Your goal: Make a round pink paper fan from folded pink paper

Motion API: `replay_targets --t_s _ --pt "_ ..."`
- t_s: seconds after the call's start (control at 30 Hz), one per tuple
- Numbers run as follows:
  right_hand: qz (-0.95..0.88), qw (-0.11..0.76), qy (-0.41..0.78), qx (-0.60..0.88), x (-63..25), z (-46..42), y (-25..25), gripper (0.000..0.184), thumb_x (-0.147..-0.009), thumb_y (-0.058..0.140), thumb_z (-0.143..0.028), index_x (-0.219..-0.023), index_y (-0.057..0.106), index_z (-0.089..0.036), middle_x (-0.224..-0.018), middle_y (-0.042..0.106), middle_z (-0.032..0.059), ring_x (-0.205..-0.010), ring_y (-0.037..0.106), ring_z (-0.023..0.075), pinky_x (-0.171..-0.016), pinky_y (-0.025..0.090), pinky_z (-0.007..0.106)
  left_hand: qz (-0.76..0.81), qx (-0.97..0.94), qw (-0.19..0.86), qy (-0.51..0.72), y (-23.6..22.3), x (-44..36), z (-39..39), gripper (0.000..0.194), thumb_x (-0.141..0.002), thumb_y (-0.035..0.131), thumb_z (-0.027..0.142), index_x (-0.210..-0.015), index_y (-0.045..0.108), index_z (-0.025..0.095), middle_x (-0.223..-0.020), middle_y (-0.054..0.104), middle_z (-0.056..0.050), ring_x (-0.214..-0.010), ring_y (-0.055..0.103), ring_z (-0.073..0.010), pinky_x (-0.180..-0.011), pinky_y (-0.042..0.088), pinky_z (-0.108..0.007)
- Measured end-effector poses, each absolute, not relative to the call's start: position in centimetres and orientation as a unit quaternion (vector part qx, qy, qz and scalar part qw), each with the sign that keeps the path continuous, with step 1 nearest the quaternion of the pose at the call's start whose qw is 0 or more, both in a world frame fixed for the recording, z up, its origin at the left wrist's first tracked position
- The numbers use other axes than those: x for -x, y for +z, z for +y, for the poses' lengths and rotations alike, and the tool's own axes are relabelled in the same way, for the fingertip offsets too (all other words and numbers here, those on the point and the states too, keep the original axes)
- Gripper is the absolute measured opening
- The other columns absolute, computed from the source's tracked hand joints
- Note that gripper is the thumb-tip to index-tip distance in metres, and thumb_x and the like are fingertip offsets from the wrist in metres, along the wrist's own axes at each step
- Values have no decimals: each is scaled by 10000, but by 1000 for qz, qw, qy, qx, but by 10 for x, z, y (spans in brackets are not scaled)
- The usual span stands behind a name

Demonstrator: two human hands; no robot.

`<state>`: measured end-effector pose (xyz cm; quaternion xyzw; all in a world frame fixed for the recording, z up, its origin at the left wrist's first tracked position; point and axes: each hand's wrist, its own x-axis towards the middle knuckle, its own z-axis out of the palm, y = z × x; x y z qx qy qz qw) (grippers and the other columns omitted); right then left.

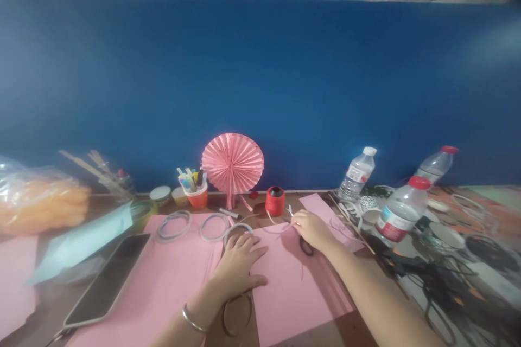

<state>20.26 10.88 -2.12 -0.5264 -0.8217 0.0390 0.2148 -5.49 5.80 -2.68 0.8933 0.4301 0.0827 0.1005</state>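
Note:
My left hand [239, 263], a silver bangle on its wrist, lies with fingers spread across the edge of a pink paper sheet [293, 293]. Its fingertips reach over a pale ring [239, 227], partly hidden by the hand. Below the palm is a thin beige ring [236, 317]. My right hand [312, 229] is closed around a pair of scissors; their dark handle loop [306, 247] shows under the hand and a light tip sticks out past the fingers. A red thread spool [275, 201] stands just beyond, its pale strand trailing toward the paper.
A pleated pink paper fan [233, 164] stands against the blue wall, beside an orange cup of markers [196, 195]. On the left are a phone [108, 279], more pink paper [163, 282] and pale rings [174, 226]. Plastic bottles [401, 211] and tangled dark cables [443, 276] crowd the right.

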Motion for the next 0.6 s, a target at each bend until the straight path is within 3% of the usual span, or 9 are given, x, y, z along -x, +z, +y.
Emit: replay_targets --t_s 0.13,0.23,0.3,0.4,0.47,0.6 --pt "-724 333 -8 604 -236 102 -4 223 -824 379 -245 -807 578 -146 -864 630 93 -798 566 190 -721 418 295 430 -893 101 87 -27 55 59 676 -572 676 532 -1192 462 367 -1285 433 -37 -1198 313 -303 -977 188 -519" --pt "-579 423 13 697 -278 95 15 191 -771 429 -316 -742 541 -164 -620 585 18 -567 541 164 -539 390 248 430 -892 107 89 -27 55 60 669 -578 670 535 -1193 460 374 -1283 433 -33 -1201 309 -304 -976 191 -511" --pt "-582 367 53 724 -300 91 20 170 -736 447 -310 -638 500 -182 -512 516 -22 -492 497 143 -487 340 231 431 -891 108 90 -26 55 60 666 -582 666 535 -1194 462 372 -1279 434 -35 -1198 312 -303 -976 192 -506" --pt "-633 186 72 748 -314 86 10 112 -701 486 -281 -645 496 -185 -546 533 -8 -535 510 157 -498 306 236 432 -891 111 86 -26 55 61 663 -586 661 534 -1197 468 365 -1275 435 -40 -1192 318 -306 -975 198 -498" --pt "-637 106 78 760 -314 83 -2 141 -703 512 -293 -778 533 -175 -617 581 30 -575 539 183 -507 305 247 433 -890 114 83 -25 56 62 661 -590 655 536 -1201 467 365 -1280 431 -40 -1195 316 -307 -977 199 -494" --pt "-626 80 102 769 -313 81 -22 452 -757 498 -272 -1192 416 -178 -856 640 113 -699 604 219 -555 347 262 437 -889 117 77 -24 56 62 662 -596 645 542 -1207 466 361 -1289 422 -39 -1201 307 -312 -984 192 -491"
